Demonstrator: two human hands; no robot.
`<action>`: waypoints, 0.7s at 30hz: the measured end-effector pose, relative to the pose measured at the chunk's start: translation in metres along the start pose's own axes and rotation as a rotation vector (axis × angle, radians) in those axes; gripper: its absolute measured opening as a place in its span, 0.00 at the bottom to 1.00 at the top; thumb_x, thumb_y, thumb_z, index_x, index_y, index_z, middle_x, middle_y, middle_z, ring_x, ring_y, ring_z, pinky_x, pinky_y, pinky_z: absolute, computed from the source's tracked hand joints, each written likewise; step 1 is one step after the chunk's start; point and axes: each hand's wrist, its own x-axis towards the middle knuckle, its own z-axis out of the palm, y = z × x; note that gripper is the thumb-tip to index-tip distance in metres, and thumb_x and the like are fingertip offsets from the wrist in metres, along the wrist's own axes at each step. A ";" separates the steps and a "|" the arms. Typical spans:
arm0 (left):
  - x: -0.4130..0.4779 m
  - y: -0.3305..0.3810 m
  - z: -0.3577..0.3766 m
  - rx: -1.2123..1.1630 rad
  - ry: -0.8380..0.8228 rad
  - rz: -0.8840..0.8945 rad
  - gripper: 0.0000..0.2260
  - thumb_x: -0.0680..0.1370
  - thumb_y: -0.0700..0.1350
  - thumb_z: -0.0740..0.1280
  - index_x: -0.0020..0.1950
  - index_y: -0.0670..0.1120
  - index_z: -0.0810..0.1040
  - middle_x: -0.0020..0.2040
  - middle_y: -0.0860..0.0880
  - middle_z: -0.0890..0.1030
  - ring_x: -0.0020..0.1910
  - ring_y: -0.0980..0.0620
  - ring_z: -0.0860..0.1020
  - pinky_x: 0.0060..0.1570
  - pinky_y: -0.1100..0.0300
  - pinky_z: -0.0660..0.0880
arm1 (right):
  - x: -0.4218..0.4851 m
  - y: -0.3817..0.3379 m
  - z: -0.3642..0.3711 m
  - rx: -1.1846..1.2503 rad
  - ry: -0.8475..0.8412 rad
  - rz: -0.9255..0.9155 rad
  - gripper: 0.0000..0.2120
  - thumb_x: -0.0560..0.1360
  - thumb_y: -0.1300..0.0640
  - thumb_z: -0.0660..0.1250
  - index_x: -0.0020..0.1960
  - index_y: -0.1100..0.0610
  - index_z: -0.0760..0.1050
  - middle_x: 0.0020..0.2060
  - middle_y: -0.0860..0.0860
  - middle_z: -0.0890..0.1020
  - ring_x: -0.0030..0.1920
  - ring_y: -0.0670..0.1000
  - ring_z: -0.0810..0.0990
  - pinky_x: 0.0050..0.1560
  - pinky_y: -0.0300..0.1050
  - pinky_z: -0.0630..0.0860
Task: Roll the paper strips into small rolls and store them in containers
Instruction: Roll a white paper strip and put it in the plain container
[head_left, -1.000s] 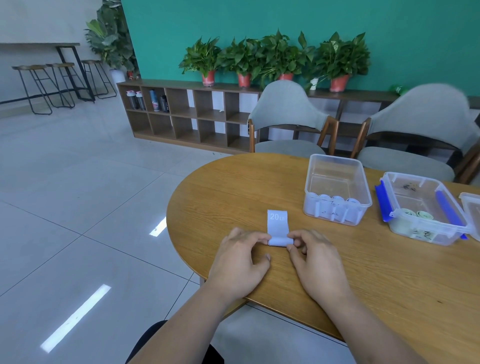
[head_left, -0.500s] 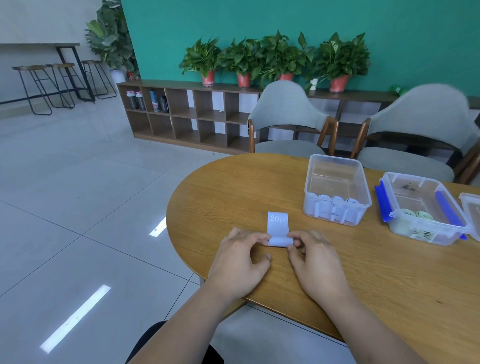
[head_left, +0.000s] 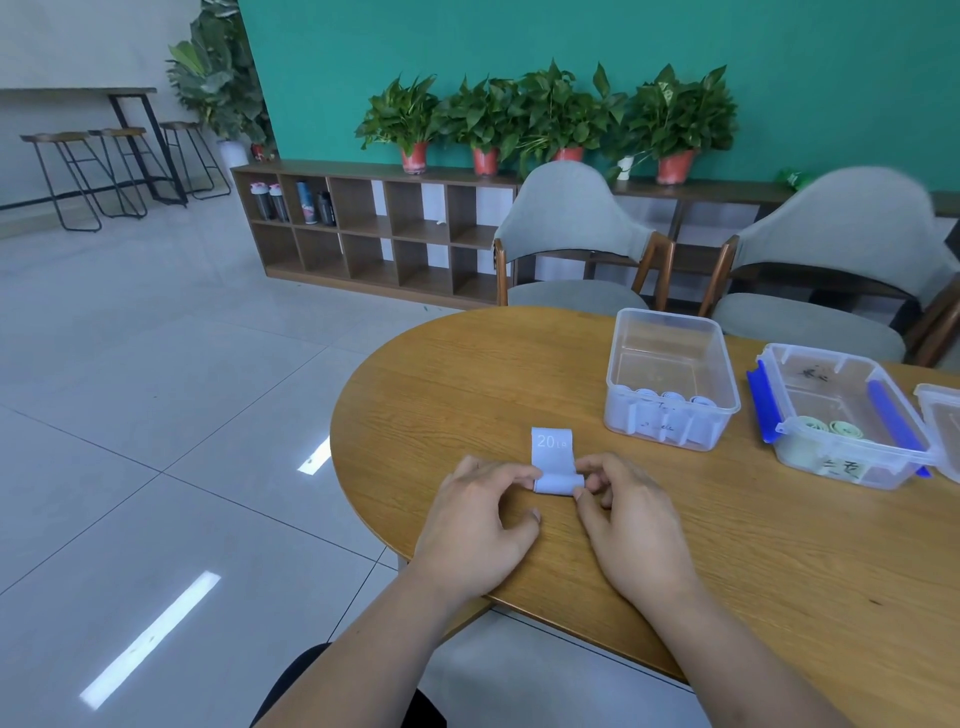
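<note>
Pinching the paper strip (head_left: 551, 448) with my left hand (head_left: 478, 525) and right hand (head_left: 634, 530), I seem to have wound it barely further, so its tail needs rolling before storing.

Roll (head_left: 558, 483) ends are hidden by fingertips (head_left: 527, 472). Well right of the right grip (head_left: 631, 525), one container (head_left: 941, 421) is cut by the edge.
</note>
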 end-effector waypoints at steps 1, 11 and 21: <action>0.000 0.000 0.000 0.006 -0.002 0.004 0.18 0.75 0.54 0.69 0.66 0.60 0.79 0.56 0.68 0.80 0.61 0.64 0.70 0.65 0.57 0.71 | 0.000 -0.001 0.000 -0.004 0.004 -0.001 0.10 0.78 0.55 0.72 0.56 0.44 0.79 0.42 0.38 0.76 0.45 0.42 0.76 0.46 0.44 0.76; 0.001 0.000 -0.001 -0.013 -0.010 -0.009 0.18 0.75 0.54 0.70 0.66 0.60 0.79 0.56 0.69 0.80 0.63 0.63 0.70 0.65 0.55 0.72 | 0.001 0.003 0.001 -0.027 -0.010 0.019 0.13 0.76 0.57 0.73 0.59 0.45 0.81 0.43 0.39 0.78 0.44 0.43 0.76 0.47 0.46 0.77; 0.001 0.001 -0.001 0.027 -0.002 0.014 0.18 0.76 0.54 0.69 0.67 0.59 0.80 0.57 0.67 0.80 0.63 0.64 0.69 0.66 0.55 0.71 | -0.001 0.001 -0.001 0.003 0.003 -0.001 0.13 0.74 0.58 0.75 0.54 0.44 0.80 0.43 0.39 0.79 0.43 0.39 0.75 0.44 0.38 0.73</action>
